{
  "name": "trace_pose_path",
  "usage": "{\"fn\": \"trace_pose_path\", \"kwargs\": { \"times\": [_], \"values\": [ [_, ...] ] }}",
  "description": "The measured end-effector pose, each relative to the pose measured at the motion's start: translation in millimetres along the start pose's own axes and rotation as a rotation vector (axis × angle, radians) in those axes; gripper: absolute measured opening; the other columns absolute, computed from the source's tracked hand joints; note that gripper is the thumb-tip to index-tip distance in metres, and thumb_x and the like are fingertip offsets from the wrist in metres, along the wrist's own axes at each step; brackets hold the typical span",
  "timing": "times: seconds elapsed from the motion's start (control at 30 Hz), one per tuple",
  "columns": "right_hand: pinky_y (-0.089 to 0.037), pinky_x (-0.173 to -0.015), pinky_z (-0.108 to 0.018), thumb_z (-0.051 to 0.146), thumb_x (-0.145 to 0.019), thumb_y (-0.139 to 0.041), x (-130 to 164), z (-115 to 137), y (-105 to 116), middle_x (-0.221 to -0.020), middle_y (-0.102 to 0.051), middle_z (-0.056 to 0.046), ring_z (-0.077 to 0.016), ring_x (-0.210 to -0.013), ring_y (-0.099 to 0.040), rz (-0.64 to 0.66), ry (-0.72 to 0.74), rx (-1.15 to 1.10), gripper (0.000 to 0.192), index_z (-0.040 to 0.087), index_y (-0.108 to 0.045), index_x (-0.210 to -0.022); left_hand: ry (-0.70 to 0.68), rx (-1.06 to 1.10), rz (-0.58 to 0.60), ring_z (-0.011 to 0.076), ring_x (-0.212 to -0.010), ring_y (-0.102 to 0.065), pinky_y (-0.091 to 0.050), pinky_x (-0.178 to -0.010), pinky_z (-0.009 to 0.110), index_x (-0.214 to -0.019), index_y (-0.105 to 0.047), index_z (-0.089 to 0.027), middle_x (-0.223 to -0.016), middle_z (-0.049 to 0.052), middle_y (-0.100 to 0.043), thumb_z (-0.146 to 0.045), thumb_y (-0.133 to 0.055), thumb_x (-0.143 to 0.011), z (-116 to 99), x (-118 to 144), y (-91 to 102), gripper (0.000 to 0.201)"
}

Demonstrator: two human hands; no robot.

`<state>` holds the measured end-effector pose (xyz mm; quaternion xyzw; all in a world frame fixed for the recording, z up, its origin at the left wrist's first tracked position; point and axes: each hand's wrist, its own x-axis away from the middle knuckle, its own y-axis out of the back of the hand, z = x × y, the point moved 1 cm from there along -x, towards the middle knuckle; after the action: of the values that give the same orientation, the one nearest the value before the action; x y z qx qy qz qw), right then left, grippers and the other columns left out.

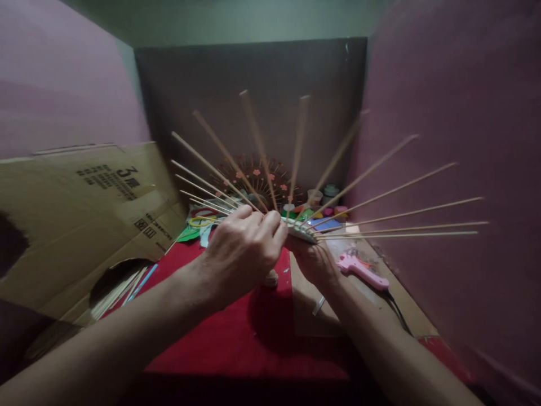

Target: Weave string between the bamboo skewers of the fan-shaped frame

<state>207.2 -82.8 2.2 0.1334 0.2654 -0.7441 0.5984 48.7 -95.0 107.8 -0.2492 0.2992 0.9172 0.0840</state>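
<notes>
Both hands meet above the red worktop (236, 344). The left hand (243, 251) has its fingers pinched on the hub of a skewer fan (304, 228), the right hand (315, 262) cupped beneath it. The sticks radiate outward from the fingers, leftward, upward and rightward. A pink glue gun (363, 272) lies just right.

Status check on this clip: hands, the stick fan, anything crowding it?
Left hand and right hand both grip the hub of the stick fan. Sticks splay upward, clear. Pink glue gun lies right; cardboard box left.
</notes>
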Motion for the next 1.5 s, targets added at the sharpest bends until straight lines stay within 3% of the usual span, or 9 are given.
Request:
{"fn": "trace_pose_path", "kwargs": {
  "times": [0.1, 0.17, 0.3, 0.4, 0.57, 0.73, 0.9, 1.17, 1.5],
  "values": [
    [-0.047, -0.089, -0.047, 0.021, -0.069, -0.060, -7, -2, 1, -0.092, -0.067, 0.004, -0.0202, -0.096, -0.059, -0.034, -0.051, -0.190, 0.017, 0.029, -0.064, -0.084, 0.200, 0.094, -0.140, 0.0149, -0.065, -0.054, -0.043, -0.063, 0.030, -0.085, -0.059, -0.016, -0.075, 0.004, -0.059, -0.010, -0.037, -0.083, 14, 15, 0.9, 0.022],
    [-0.049, -0.084, -0.050, 0.023, -0.070, -0.059, -11, -7, 0, -0.093, -0.067, 0.006, -0.0202, -0.094, -0.059, -0.050, -0.102, -0.391, 0.020, 0.030, -0.062, -0.088, 0.352, 0.189, -0.217, 0.0152, -0.072, -0.056, -0.045, -0.067, 0.029, -0.091, -0.058, -0.016, -0.081, 0.004, -0.061, -0.009, -0.039, -0.082, 18, 27, -1.2, 0.022],
    [-0.043, -0.088, -0.054, 0.021, -0.066, -0.062, -11, -10, -2, -0.094, -0.067, 0.003, -0.0222, -0.103, -0.056, -0.008, -0.221, -0.665, 0.019, 0.026, -0.062, -0.085, 0.472, 0.422, -0.189, 0.0146, -0.077, -0.057, -0.047, -0.069, 0.028, -0.094, -0.056, -0.017, -0.085, 0.004, -0.061, -0.005, -0.041, -0.080, 9, 41, -18.0, 0.023],
    [-0.041, -0.090, -0.056, 0.020, -0.066, -0.061, -8, -8, -4, -0.089, -0.069, 0.002, -0.0231, -0.099, -0.057, 0.033, -0.247, -0.711, 0.019, 0.025, -0.063, -0.085, 0.495, 0.492, -0.171, 0.0149, -0.079, -0.057, -0.047, -0.070, 0.028, -0.098, -0.054, -0.016, -0.088, 0.005, -0.060, -0.004, -0.041, -0.078, 1, 45, -30.9, 0.026],
    [-0.037, -0.094, -0.058, 0.017, -0.067, -0.060, -5, -8, -3, -0.094, -0.069, 0.000, -0.0236, -0.099, -0.058, 0.067, -0.258, -0.691, 0.023, 0.024, -0.062, -0.089, 0.529, 0.381, -0.169, 0.0165, -0.077, -0.058, -0.047, -0.067, 0.028, -0.096, -0.056, -0.015, -0.086, 0.005, -0.061, -0.004, -0.042, -0.078, 1, 50, -36.3, 0.025],
    [-0.036, -0.094, -0.060, 0.017, -0.068, -0.061, -4, -13, 2, -0.088, -0.069, 0.004, -0.0220, -0.098, -0.059, -0.004, -0.295, -0.728, 0.019, 0.027, -0.062, -0.084, 0.500, 0.349, -0.129, 0.0168, -0.076, -0.058, -0.046, -0.066, 0.028, -0.091, -0.057, -0.014, -0.083, 0.006, -0.061, -0.004, -0.042, -0.078, -1, 57, -41.2, 0.023],
    [-0.038, -0.094, -0.058, 0.018, -0.070, -0.060, -2, -15, 0, -0.097, -0.069, 0.003, -0.0218, -0.100, -0.059, -0.066, -0.342, -0.721, 0.028, 0.027, -0.060, -0.097, 0.501, 0.324, -0.101, 0.0165, -0.069, -0.056, -0.045, -0.059, 0.028, -0.093, -0.058, -0.012, -0.083, 0.007, -0.060, -0.005, -0.042, -0.077, -5, 63, -46.2, 0.024],
    [-0.036, -0.099, -0.053, 0.011, -0.072, -0.058, -2, -22, 2, -0.104, -0.068, 0.001, -0.0181, -0.102, -0.059, -0.050, -0.338, -0.703, 0.039, 0.027, -0.055, -0.108, 0.490, 0.235, -0.110, 0.0172, -0.063, -0.053, -0.041, -0.054, 0.029, -0.090, -0.060, -0.011, -0.076, 0.007, -0.060, -0.007, -0.040, -0.079, -11, 72, -42.8, 0.023],
    [-0.048, -0.090, -0.041, 0.010, -0.072, -0.058, 0, -25, -6, -0.104, -0.068, -0.001, -0.0181, -0.102, -0.060, -0.093, -0.334, -0.613, 0.041, 0.025, -0.054, -0.110, 0.470, 0.111, -0.169, 0.0166, -0.058, -0.051, -0.037, -0.055, 0.030, -0.084, -0.063, -0.009, -0.072, 0.008, -0.062, -0.005, -0.040, -0.079, -24, 78, -34.5, 0.023]
  ]
}}
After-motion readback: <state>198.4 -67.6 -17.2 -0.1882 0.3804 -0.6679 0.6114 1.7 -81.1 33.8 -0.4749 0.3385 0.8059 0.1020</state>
